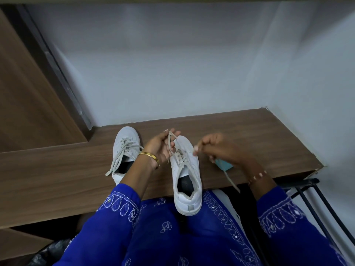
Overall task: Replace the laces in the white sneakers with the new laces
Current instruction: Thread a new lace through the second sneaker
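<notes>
Overhanging our lap, white leather sneaker (186,175) rests on brown wood counter (57,169); left hand (163,146) fingers pinch its grey lace (171,140) upward to unthread, right hand (217,148) pinching the other end.

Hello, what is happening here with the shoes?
A person in blue sleeves sits at a wooden shelf and unlaces a white sneaker. The left hand holds up its old lace; the right hand pinches it too. The second sneaker lies beside, laced.
</notes>
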